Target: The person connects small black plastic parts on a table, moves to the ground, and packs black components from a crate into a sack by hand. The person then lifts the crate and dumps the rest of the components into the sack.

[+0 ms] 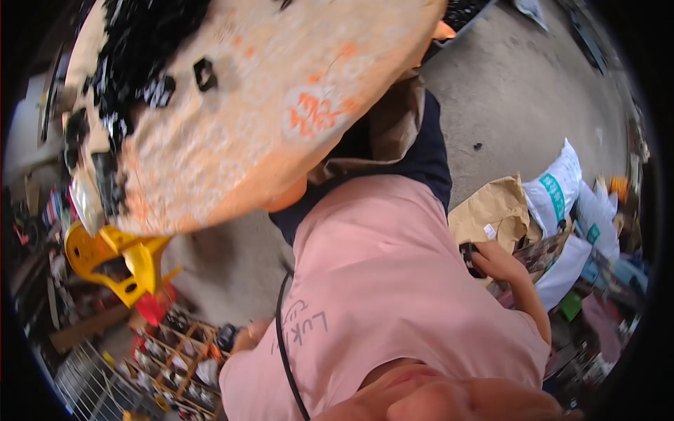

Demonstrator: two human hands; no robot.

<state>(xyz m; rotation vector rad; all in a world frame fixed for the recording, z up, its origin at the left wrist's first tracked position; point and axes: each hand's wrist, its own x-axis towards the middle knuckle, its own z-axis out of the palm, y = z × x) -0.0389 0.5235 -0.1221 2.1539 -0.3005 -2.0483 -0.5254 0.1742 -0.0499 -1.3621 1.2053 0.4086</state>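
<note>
On the right, beside my pink shirt, my right hand (497, 261) is closed around a small black piece (468, 259); its exact kind is unclear. My left hand (250, 336) shows only in part beyond my shirt sleeve, low on the left. A dark shiny object (227, 337) sits right at its fingers, and I cannot tell whether it is held. The round table (232, 140) has a flower-patterned orange and cream cover. A heap of glossy black pieces (144, 49) lies on it, with a loose black ring-like piece (204, 74) apart from the heap.
A yellow plastic stool (133, 263) stands below the table's left edge, near a divided crate (184, 361) of small items. On the right floor are a brown paper bag (491, 210) and white sacks (554, 189). A black cable (282, 337) hangs over my shirt.
</note>
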